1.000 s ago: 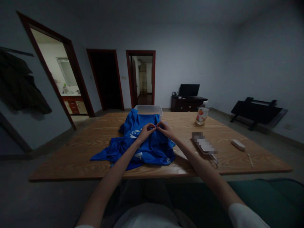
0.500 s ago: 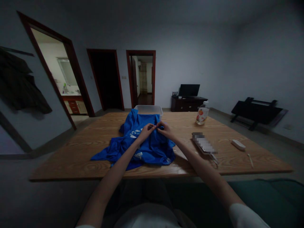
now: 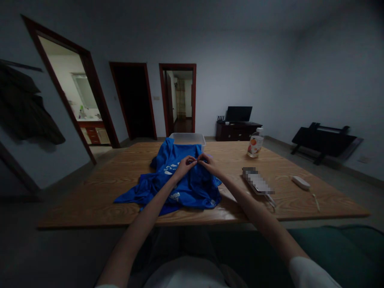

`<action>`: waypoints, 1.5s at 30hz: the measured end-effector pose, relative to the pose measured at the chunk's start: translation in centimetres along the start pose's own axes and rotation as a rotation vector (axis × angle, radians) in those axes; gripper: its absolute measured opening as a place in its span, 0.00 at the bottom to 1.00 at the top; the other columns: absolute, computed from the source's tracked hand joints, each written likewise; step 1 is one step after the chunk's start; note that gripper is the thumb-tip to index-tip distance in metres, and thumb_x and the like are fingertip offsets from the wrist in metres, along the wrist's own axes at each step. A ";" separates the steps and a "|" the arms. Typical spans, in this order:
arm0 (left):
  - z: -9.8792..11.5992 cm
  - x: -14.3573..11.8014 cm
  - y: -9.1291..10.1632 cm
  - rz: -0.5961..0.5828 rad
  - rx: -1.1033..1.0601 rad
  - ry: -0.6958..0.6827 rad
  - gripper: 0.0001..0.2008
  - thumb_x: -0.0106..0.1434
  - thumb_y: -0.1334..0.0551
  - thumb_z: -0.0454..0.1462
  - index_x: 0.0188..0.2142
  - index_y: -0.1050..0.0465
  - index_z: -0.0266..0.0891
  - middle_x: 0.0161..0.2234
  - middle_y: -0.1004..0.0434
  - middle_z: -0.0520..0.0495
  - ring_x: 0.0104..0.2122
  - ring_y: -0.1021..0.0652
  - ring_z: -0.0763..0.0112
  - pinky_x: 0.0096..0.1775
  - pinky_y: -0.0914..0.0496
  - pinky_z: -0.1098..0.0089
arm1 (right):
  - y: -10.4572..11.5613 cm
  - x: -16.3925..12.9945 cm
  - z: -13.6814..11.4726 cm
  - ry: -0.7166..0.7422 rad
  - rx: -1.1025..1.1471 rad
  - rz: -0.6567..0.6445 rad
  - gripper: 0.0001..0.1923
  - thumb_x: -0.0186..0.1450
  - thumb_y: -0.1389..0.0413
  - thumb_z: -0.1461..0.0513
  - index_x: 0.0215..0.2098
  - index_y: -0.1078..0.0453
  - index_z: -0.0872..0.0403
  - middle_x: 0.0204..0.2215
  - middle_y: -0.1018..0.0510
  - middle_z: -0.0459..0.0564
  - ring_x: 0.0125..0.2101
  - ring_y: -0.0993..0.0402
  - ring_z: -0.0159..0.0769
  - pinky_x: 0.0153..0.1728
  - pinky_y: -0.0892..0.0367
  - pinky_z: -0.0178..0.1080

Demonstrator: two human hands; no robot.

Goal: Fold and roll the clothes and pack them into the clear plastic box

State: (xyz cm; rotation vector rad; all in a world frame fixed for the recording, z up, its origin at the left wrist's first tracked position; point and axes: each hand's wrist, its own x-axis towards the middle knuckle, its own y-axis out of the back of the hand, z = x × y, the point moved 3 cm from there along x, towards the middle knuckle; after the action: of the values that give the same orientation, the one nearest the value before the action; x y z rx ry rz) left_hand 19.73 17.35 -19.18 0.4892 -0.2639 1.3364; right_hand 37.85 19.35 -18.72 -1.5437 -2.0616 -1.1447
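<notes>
A crumpled blue garment (image 3: 180,184) with white print lies on the wooden table (image 3: 105,184) in front of me. My left hand (image 3: 184,166) and my right hand (image 3: 209,163) meet above its middle, fingertips pinched together on a small fold of the blue cloth. What lies between the fingertips is too small and dark to make out.
A white plastic tub (image 3: 188,139) stands behind the garment. A bottle with an orange label (image 3: 255,144) is at the far right of the table. A blurred flat object (image 3: 257,181), a small white device (image 3: 301,183) and a thin stick (image 3: 315,202) lie at the right.
Both hands stay pinched at the same spot on the garment, with only slight finger shifts.
</notes>
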 end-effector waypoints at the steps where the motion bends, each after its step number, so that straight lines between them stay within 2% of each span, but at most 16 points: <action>1: 0.0 0.0 0.0 0.005 0.003 -0.004 0.22 0.58 0.32 0.53 0.41 0.26 0.38 0.37 0.21 0.47 0.36 0.22 0.69 0.37 0.30 0.72 | 0.0 0.0 0.1 -0.009 0.001 0.005 0.12 0.67 0.43 0.52 0.40 0.29 0.52 0.37 0.25 0.47 0.39 0.29 0.39 0.43 0.34 0.39; 6: 0.2 0.1 0.0 0.023 0.006 -0.025 0.20 0.58 0.31 0.51 0.40 0.26 0.38 0.40 0.21 0.45 0.41 0.22 0.66 0.42 0.29 0.69 | -0.2 0.1 0.7 -0.028 0.009 -0.014 0.15 0.68 0.43 0.49 0.40 0.29 0.52 0.36 0.25 0.47 0.38 0.29 0.37 0.41 0.34 0.38; 12: 0.2 0.1 0.1 0.048 0.023 -0.045 0.20 0.58 0.31 0.51 0.40 0.27 0.37 0.41 0.22 0.45 0.45 0.23 0.64 0.47 0.29 0.67 | -0.1 0.1 0.8 -0.011 0.046 -0.012 0.14 0.66 0.41 0.51 0.40 0.30 0.53 0.37 0.25 0.47 0.38 0.29 0.37 0.42 0.34 0.38; 16: -0.2 0.4 0.2 0.060 0.039 -0.037 0.22 0.58 0.32 0.53 0.40 0.27 0.37 0.40 0.22 0.45 0.44 0.23 0.64 0.47 0.29 0.67 | -0.1 0.1 0.4 0.004 0.043 -0.002 0.11 0.65 0.40 0.54 0.40 0.29 0.53 0.37 0.25 0.47 0.39 0.29 0.37 0.42 0.34 0.38; 22: -0.7 0.6 0.0 0.011 0.022 -0.050 0.22 0.60 0.33 0.53 0.42 0.27 0.37 0.42 0.22 0.44 0.45 0.22 0.64 0.49 0.30 0.65 | -0.1 0.0 -0.1 0.020 0.025 0.005 0.10 0.64 0.41 0.56 0.40 0.29 0.53 0.37 0.24 0.47 0.39 0.29 0.37 0.43 0.34 0.38; 38: -0.4 0.2 0.1 0.025 0.023 -0.087 0.18 0.60 0.32 0.49 0.43 0.27 0.39 0.44 0.22 0.44 0.49 0.23 0.64 0.49 0.29 0.68 | -0.2 0.0 0.4 -0.060 0.095 -0.029 0.15 0.66 0.41 0.50 0.41 0.29 0.52 0.37 0.24 0.48 0.39 0.28 0.38 0.41 0.32 0.39; 45: -0.5 0.4 -0.1 0.032 0.006 -0.066 0.21 0.58 0.31 0.50 0.42 0.28 0.38 0.43 0.22 0.44 0.46 0.22 0.64 0.49 0.28 0.66 | 0.0 -0.1 0.0 0.000 0.052 -0.014 0.12 0.64 0.39 0.54 0.40 0.30 0.52 0.37 0.26 0.46 0.39 0.29 0.37 0.40 0.33 0.37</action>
State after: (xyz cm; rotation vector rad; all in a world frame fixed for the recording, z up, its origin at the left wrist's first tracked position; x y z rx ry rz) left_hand 19.89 17.95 -19.46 0.5364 -0.3231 1.3540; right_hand 37.86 19.29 -18.74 -1.5079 -2.0882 -1.0873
